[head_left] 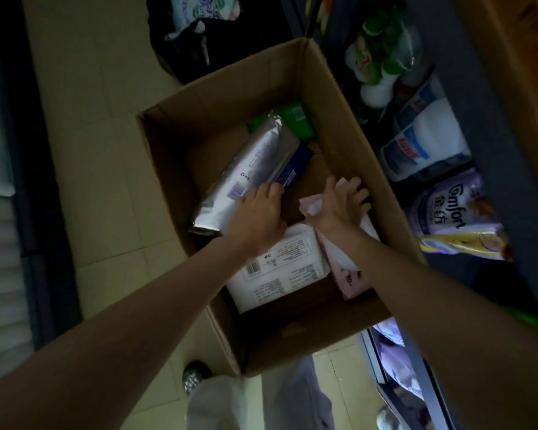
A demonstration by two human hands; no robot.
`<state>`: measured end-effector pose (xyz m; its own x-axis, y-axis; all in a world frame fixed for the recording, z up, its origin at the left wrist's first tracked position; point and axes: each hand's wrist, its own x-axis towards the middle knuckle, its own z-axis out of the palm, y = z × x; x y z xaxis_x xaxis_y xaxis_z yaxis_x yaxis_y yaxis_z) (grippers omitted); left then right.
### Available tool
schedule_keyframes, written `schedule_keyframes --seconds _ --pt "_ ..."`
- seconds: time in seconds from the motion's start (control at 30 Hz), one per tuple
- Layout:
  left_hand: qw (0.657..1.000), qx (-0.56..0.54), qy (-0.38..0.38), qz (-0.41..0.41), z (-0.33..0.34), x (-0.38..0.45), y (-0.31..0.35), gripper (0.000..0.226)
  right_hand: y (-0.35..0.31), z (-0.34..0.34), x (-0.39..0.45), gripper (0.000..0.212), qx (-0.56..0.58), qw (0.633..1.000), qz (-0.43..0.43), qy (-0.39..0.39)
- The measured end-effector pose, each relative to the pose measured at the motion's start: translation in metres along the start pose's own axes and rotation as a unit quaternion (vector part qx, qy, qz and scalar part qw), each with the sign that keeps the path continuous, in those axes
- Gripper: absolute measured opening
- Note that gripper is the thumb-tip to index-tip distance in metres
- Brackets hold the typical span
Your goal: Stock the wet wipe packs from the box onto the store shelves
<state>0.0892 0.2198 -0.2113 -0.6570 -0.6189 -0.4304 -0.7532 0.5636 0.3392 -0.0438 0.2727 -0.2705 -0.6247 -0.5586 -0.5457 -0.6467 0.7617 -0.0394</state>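
A tiled floor (84,156) runs under everything, with a dark shelf (491,187) along the right side; on that shelf lie a purple Comfort pouch (448,209), a white and blue pouch (429,144) and green and white bottles (379,57) further up; an open cardboard box (348,125) stands on the floor just beside the shelf, its flaps up, and both bare arms reach down into it; a black bag (180,48) holding packs sits on the floor past the box's far corner; inside the box a long silver pack (252,169) lies tilted against the left wall, a white pack (280,268) with printed text lies flat near the bottom edge, a pink pack (345,268) stands slanted beside it on the right, a blue pack (295,166) pokes out from under the silver one, and a green pack (292,119) rests at the far end; the left hand (258,215) lies on the silver pack's lower part, fingers curled together over its edge; the right hand (342,203) grips the upper end of the pink pack, fingers spread and curled round it
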Motion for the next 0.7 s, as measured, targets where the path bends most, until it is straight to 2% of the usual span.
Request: schedule_keyframes --seconds 0.07,0.17,0.23,0.3,0.37,0.4,0.43,0.47,0.53,0.6,0.7 --pt "1.000 -0.025 -0.015 -0.008 -0.011 -0.002 -0.002 0.055 0.000 -0.021 -0.018 0.085 0.023 0.999 -0.021 0.035" --pt "0.991 -0.133 -0.014 -0.018 -0.041 -0.011 0.003 0.061 -0.009 -0.067 -0.047 0.080 0.057 0.990 -0.091 0.093" --pt "0.973 -0.226 -0.027 -0.032 -0.071 -0.021 0.006 0.069 -0.029 -0.111 -0.065 0.074 0.075 0.979 -0.147 0.116" --pt "0.941 -0.336 -0.021 -0.028 -0.104 -0.029 0.001 0.083 -0.059 -0.160 -0.086 0.066 0.115 0.961 -0.205 0.143" --pt "0.906 -0.420 0.050 -0.018 -0.142 -0.044 -0.010 0.092 -0.096 -0.207 -0.116 0.061 0.146 0.939 -0.265 0.162" --pt "0.889 -0.447 0.102 -0.003 -0.161 -0.053 -0.021 0.076 -0.115 -0.229 -0.134 0.060 0.152 0.930 -0.291 0.167" --pt "0.871 -0.468 0.152 0.016 -0.181 -0.066 -0.031 0.049 -0.135 -0.249 -0.154 0.060 0.158 0.921 -0.314 0.169" --pt "0.856 -0.480 0.187 0.031 -0.206 -0.086 -0.038 0.036 -0.155 -0.268 -0.176 0.062 0.168 0.911 -0.336 0.168" --pt "0.828 -0.503 0.245 0.027 -0.259 -0.137 -0.052 0.036 -0.194 -0.300 -0.221 0.071 0.188 0.884 -0.392 0.174" --pt "0.790 -0.545 0.280 0.022 -0.297 -0.186 -0.077 0.042 -0.232 -0.328 -0.268 0.079 0.221 0.840 -0.471 0.155" --pt "0.704 -0.627 0.333 -0.006 -0.342 -0.262 -0.114 0.045 -0.283 -0.371 -0.342 0.067 0.384 0.755 -0.530 0.038"
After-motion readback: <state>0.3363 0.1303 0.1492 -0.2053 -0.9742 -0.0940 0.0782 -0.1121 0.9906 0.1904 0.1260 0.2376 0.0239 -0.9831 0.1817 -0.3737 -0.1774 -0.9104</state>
